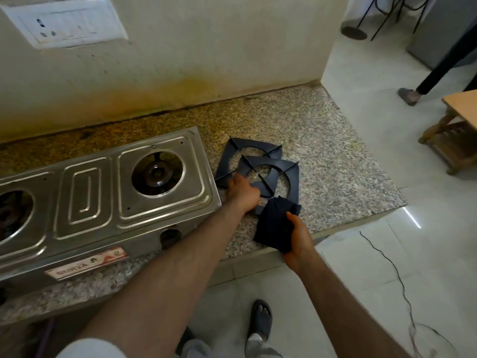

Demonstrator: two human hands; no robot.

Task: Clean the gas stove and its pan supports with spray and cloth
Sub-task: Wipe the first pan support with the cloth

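Both pan supports [258, 174] are off the stove [103, 192], stacked overlapping on the counter just right of it. Your left hand [242, 192] grips the near support's edge; your right hand [296, 241] clutches the dark cloth [276, 223]. No spray bottle visible. Wiping looks barely begun.

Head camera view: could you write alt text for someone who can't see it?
A person's left hand grips the upper of two overlapping black pan supports lying on a granite counter beside a steel gas stove. The right hand holds a dark cloth at the counter's edge.
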